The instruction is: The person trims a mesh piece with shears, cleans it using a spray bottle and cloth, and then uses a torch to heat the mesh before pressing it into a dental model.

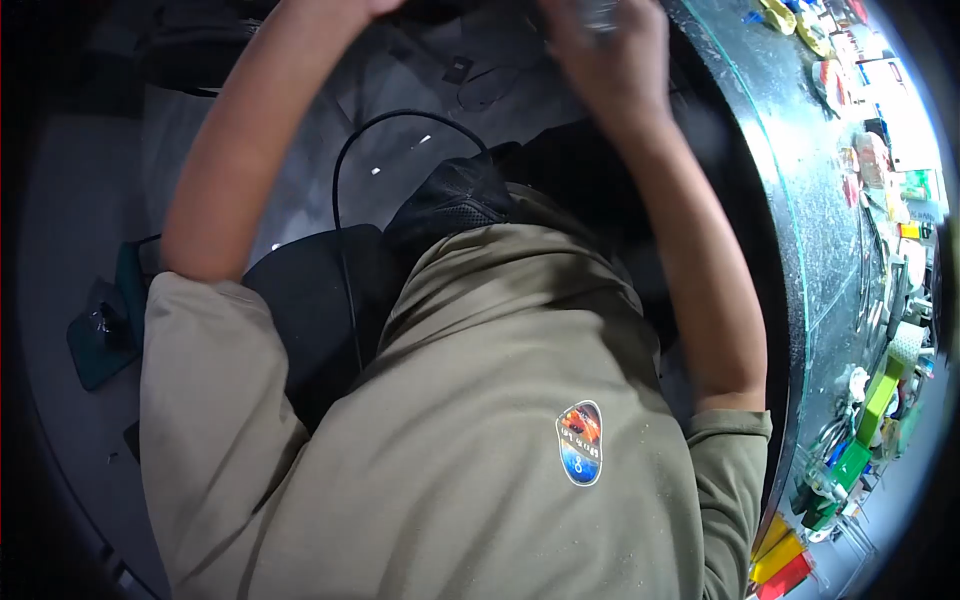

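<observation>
My right hand (625,55) is at the top edge, blurred, with its fingers partly cut off by the frame. It is closed around a small shiny, clear or silvery thing (600,15) whose kind I cannot make out. Only a sliver of my left hand (380,5) shows at the top edge; its fingers are out of view. Both bare forearms reach up and away from my olive T-shirt (480,420), which has a colourful badge (580,443).
A dark workbench (780,150) with a glassy edge curves along the right. Tools, green parts (855,465), yellow and red bins (780,560) and packets crowd its far side. A black cable (338,180) loops over my lap. A dark green chair armrest (105,345) is at left.
</observation>
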Demonstrator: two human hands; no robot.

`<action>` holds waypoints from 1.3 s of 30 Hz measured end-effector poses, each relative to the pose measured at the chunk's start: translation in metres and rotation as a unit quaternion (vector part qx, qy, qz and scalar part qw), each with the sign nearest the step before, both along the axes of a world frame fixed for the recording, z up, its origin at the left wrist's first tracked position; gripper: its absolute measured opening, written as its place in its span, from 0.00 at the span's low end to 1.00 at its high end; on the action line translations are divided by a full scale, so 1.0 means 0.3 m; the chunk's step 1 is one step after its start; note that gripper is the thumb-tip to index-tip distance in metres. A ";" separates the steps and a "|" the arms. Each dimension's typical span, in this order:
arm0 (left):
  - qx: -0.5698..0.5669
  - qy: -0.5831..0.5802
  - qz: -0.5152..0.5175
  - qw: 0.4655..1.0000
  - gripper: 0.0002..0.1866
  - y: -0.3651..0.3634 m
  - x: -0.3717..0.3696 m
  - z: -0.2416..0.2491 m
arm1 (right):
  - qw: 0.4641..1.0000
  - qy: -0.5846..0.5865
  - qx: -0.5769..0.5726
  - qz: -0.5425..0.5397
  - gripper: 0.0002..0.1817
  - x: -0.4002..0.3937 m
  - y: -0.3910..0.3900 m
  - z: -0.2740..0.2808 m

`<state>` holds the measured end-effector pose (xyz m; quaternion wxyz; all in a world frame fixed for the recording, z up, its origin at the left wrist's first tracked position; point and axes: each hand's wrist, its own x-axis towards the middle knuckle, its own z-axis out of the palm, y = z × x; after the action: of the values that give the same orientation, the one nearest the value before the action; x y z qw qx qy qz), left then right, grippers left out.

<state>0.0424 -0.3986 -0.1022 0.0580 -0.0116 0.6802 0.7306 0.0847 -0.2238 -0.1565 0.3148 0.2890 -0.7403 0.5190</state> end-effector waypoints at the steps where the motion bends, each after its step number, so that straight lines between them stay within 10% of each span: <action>1: -0.069 0.051 0.048 0.995 0.15 -0.077 -0.047 -0.028 | 0.994 -0.109 -0.021 0.001 0.22 0.020 0.028 0.053; 4: -0.183 0.127 -0.015 0.975 0.11 -0.300 -0.070 -0.125 | 0.937 -0.344 -0.007 0.054 0.20 0.119 0.090 0.197; 7: -0.223 0.169 -0.060 0.958 0.16 -0.348 0.034 -0.219 | 0.969 -0.177 0.135 0.105 0.16 0.116 0.098 0.159; 24: -0.271 0.112 -0.051 0.955 0.11 -0.362 0.085 -0.372 | 0.946 -0.205 0.249 0.032 0.18 0.174 -0.078 0.061; 39: 0.008 0.027 -0.019 0.999 0.10 -0.400 0.037 -0.422 | 0.957 -0.158 0.238 0.055 0.16 0.176 -0.092 0.015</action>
<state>0.0535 -0.5187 -0.2288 0.0536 0.0220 0.6756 0.7350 0.1374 -0.2513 -0.1519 0.0869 0.3108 -0.8655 0.3831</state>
